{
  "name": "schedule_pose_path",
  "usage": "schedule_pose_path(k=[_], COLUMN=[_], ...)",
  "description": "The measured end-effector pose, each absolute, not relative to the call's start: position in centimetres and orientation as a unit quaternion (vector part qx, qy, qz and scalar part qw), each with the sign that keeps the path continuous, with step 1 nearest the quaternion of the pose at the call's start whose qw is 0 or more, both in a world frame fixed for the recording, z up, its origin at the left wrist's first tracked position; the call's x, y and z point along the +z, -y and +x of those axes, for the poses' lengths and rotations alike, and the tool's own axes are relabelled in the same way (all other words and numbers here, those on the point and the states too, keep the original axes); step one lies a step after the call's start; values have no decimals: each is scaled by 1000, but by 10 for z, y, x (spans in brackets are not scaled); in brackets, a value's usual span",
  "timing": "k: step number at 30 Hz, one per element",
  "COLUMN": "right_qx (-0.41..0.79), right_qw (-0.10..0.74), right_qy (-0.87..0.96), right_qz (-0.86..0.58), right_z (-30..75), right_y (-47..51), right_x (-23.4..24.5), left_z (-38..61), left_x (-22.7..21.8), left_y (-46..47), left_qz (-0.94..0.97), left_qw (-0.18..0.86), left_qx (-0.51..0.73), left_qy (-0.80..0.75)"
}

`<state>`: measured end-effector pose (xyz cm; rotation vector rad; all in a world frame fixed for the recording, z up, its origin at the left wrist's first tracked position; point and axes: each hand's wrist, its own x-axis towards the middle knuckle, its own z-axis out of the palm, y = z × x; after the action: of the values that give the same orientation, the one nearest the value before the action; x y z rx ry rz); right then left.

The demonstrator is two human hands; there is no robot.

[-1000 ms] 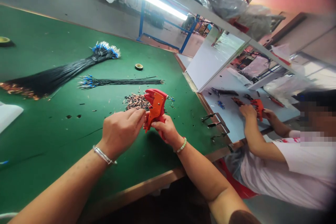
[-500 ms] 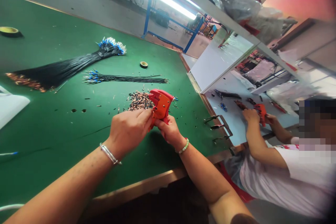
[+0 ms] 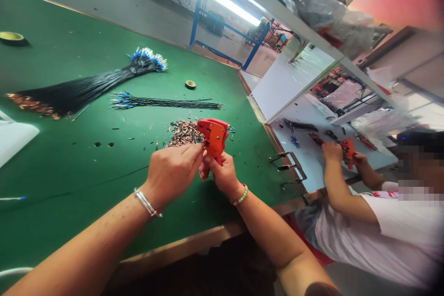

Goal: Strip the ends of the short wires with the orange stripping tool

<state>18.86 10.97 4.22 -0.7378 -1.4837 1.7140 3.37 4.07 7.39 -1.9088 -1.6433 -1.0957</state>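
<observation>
My right hand [image 3: 220, 175] grips the handle of an orange-red self-adjusting wire stripper [image 3: 214, 138], held up above the green table mat [image 3: 104, 162]. My left hand [image 3: 173, 171] is pinched right against the tool's lower side, and its fingertips hide whatever lies there. Just behind the stripper is a heap of copper-ended wire offcuts [image 3: 183, 133]. Farther off lie a thick bundle of black wires [image 3: 86, 81] with blue terminals and a thinner bundle [image 3: 163, 103].
A small tape roll [image 3: 190, 84] and a larger one [image 3: 13, 38] lie on the mat. Metal clips [image 3: 287, 166] sit at the table's right edge. At a pale neighbouring bench, a co-worker's hands [image 3: 347, 155] hold a similar stripper [image 3: 349, 152].
My hands and the stripper have shifted slightly right and the tool stands more upright. The whole view has also swung a little. The co-worker's stripper has moved slightly.
</observation>
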Motion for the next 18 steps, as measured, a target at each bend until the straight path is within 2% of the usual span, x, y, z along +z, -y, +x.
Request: schedule_pose_path(k=[8,14,18], right_qx=[662,678,708], right_qw=[370,391,357], right_qy=[569,569,567], right_qz=[-317,-253,-222], right_z=[187,199,211], right_y=[-109,-126,-134], right_x=[39,52,64], left_z=[33,22,11], left_x=[72,72,74], left_y=[-41,-46,-48], left_qz=[-677,-652,-629], left_qw=[130,120,127], left_qx=[-397,-409,-426], left_qy=[606,627,637])
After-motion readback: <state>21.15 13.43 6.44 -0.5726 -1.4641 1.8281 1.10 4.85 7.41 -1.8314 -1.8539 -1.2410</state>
